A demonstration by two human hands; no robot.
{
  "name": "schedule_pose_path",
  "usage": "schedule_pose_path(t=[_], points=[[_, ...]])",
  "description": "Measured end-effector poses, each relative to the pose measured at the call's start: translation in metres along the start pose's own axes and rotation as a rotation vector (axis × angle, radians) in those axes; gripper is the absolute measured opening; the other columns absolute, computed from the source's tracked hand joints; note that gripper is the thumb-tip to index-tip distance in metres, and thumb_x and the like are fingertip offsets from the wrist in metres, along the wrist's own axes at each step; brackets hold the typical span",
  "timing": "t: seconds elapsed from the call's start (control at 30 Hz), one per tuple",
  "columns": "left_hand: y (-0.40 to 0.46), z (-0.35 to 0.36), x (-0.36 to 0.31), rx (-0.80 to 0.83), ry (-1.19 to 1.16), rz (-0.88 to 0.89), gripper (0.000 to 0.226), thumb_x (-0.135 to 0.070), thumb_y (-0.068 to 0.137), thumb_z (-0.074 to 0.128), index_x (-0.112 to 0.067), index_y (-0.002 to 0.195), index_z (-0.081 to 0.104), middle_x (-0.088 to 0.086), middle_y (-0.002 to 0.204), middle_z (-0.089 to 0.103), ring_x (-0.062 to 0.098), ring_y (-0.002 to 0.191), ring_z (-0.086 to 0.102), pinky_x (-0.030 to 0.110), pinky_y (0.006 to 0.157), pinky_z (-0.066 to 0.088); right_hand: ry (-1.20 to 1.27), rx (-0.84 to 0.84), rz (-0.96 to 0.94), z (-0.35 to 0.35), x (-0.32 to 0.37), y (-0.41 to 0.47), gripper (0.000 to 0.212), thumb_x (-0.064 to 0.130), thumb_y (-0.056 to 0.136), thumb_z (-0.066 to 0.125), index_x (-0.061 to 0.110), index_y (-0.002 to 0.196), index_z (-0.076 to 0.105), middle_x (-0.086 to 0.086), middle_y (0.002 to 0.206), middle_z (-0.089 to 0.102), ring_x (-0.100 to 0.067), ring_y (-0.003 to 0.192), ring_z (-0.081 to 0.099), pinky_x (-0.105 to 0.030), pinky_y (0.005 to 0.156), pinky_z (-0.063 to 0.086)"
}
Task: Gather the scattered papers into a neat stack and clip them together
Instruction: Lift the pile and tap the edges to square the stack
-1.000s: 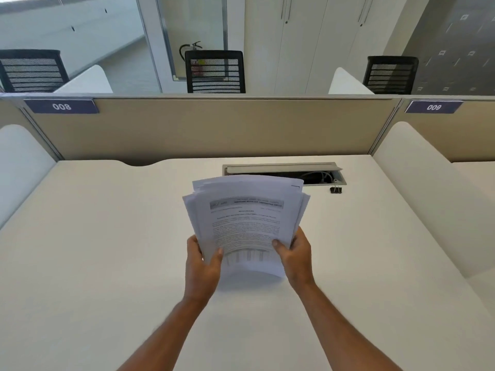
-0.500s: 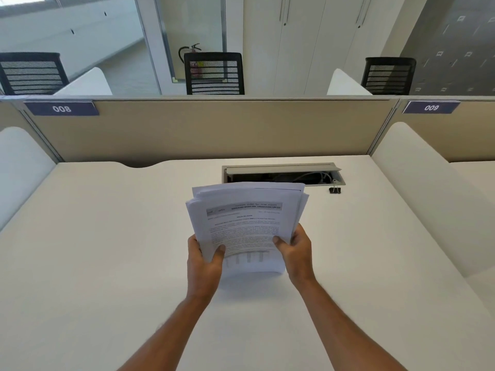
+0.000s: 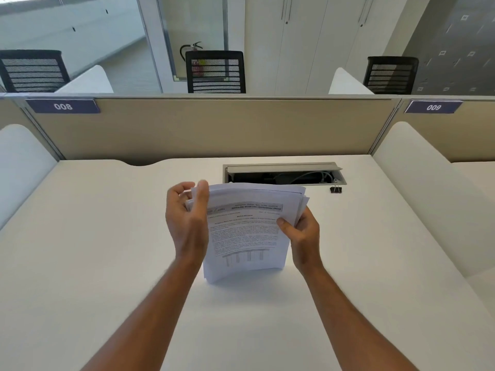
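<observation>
A stack of printed white papers point(image 3: 246, 231) stands on its lower edge on the white desk point(image 3: 93, 250), sheets slightly fanned at the top. My right hand point(image 3: 301, 231) grips the stack's right edge, thumb on the front sheet. My left hand point(image 3: 186, 218) is at the upper left corner, thumb across the front and fingers curled behind the left edge. A small black binder clip point(image 3: 335, 189) lies on the desk to the right of the papers, just in front of the cable tray, apart from both hands.
An open grey cable tray point(image 3: 284, 174) with wires is set into the desk behind the papers. A beige partition point(image 3: 214, 129) with labels 008 and 009 closes the back. White side dividers point(image 3: 417, 188) flank the desk. Black chairs stand beyond.
My left hand has moved up from the stack's lower left to its upper left corner. The papers now rest lower, with their bottom edge on the desk. My right hand holds higher on the right edge.
</observation>
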State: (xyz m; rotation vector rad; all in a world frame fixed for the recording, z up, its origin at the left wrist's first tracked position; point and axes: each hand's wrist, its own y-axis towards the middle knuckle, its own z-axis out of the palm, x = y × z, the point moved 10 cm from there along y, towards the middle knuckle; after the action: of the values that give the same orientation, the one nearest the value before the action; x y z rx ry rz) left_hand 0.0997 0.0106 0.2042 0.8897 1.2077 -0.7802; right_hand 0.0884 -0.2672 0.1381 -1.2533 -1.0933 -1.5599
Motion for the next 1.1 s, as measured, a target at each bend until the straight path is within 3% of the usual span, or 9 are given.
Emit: schedule_pose_path(t=[0.13,0.23,0.37,0.5,0.6,0.7,0.83,0.97,1.1], points=[[0.010,0.003,-0.001,-0.037,0.077,-0.051,0.018,-0.040,0.091,0.067,-0.023,0.090,0.063,-0.006,0.082,0.063,0.012,0.074,0.057,0.029,0.067,0.047,0.007,-0.010,0.014,-0.002,-0.005,0.000,0.043,0.016,0.078,0.068,0.003,0.118,0.063,-0.011,0.106,0.073,-0.011,0.087,0.072,-0.023,0.068,0.058],[0.006,0.001,0.007,-0.008,0.069,-0.073,0.016,-0.035,0.094,0.062,-0.019,0.091,0.063,-0.007,0.082,0.063,0.012,0.075,0.057,0.031,0.067,0.047,-0.015,-0.012,0.045,-0.006,-0.017,-0.003,0.040,0.018,0.077,0.070,0.003,0.113,0.063,-0.010,0.108,0.074,-0.018,0.091,0.071,-0.024,0.070,0.058],[-0.002,0.007,0.023,0.160,0.038,-0.090,0.030,-0.049,0.090,0.062,-0.020,0.098,0.059,-0.006,0.088,0.064,0.010,0.077,0.061,0.026,0.064,0.052,-0.030,-0.011,0.079,-0.009,-0.035,-0.005,0.033,0.013,0.081,0.070,0.008,0.113,0.066,-0.005,0.111,0.075,-0.023,0.100,0.071,-0.025,0.077,0.058],[-0.010,0.006,0.072,0.327,0.163,-0.184,0.024,-0.028,0.091,0.073,-0.024,0.112,0.063,-0.003,0.106,0.074,0.019,0.100,0.071,0.036,0.080,0.061,-0.052,0.012,0.095,-0.009,-0.044,-0.003,0.029,-0.005,0.092,0.062,0.010,0.116,0.069,-0.006,0.112,0.076,-0.024,0.104,0.071,-0.033,0.084,0.058],[-0.018,-0.003,0.086,0.287,0.140,-0.196,0.020,-0.011,0.095,0.068,-0.028,0.106,0.065,-0.005,0.104,0.074,0.019,0.098,0.072,0.027,0.075,0.060,-0.068,0.018,0.080,-0.006,-0.039,-0.001,0.028,-0.002,0.092,0.061,0.011,0.115,0.069,-0.007,0.111,0.075,-0.027,0.104,0.071,-0.038,0.083,0.060],[-0.021,-0.003,0.081,0.271,0.093,-0.144,0.022,-0.008,0.095,0.068,-0.021,0.112,0.066,-0.004,0.104,0.075,0.009,0.093,0.072,0.022,0.073,0.059,-0.057,0.000,0.060,-0.006,-0.033,0.004,0.029,-0.004,0.093,0.061,0.008,0.119,0.067,-0.008,0.112,0.074,-0.020,0.103,0.070,-0.028,0.078,0.058],[-0.030,-0.001,0.110,0.314,0.170,-0.201,0.026,-0.004,0.094,0.068,-0.020,0.114,0.068,-0.002,0.109,0.076,0.019,0.102,0.071,0.032,0.085,0.058,-0.112,-0.004,0.124,-0.005,-0.052,0.002,0.032,-0.006,0.093,0.060,0.013,0.118,0.068,-0.007,0.113,0.074,-0.023,0.107,0.068,-0.030,0.085,0.057],[-0.036,-0.003,0.125,0.243,0.173,-0.273,0.024,-0.001,0.096,0.063,-0.023,0.098,0.071,-0.006,0.096,0.076,0.025,0.094,0.070,0.024,0.074,0.053,-0.242,0.036,0.203,-0.005,-0.069,-0.001,0.031,0.006,0.095,0.063,0.015,0.124,0.065,-0.002,0.116,0.072,-0.017,0.109,0.066,-0.024,0.087,0.054],[-0.028,-0.011,0.135,0.123,-0.031,-0.412,0.025,0.006,0.094,0.062,-0.017,0.097,0.072,0.000,0.097,0.075,0.022,0.090,0.068,0.028,0.075,0.054,-0.272,-0.036,0.247,-0.032,-0.077,0.004,0.013,0.016,0.088,0.074,0.010,0.096,0.066,0.000,0.090,0.070,-0.015,0.085,0.063,-0.030,0.079,0.049]])
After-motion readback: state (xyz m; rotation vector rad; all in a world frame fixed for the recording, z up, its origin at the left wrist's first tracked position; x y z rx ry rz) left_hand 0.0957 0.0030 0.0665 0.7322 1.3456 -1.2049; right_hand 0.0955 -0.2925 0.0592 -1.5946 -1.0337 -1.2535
